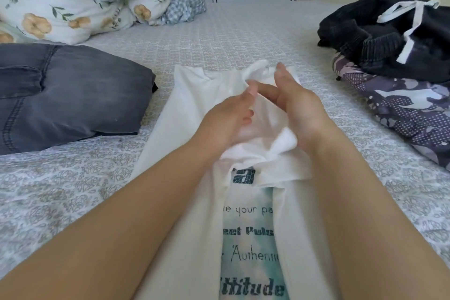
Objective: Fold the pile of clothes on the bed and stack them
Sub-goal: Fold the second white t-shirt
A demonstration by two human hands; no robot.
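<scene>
While the white T-shirt (194,105) is lying lengthwise down the middle of the bed (231,31), its sides already turned in over the printed front, bunched fabric near its far end is being handled by both hands. Cloth is being pinched by the left hand (229,117), fingers curled onto it; the right hand (299,102) is being held just beside, fingers mostly straight, palm against the bunched fabric. Whether anything is being gripped by the right cannot be told. Thin, soft, light cloth is judged likely: it will be sagging and creasing, so hold is best taken at the hem or shoulder seams. Folded grey jeans (68,95) are lying left; dark unfolded clothes (389,39) are piled right.
</scene>
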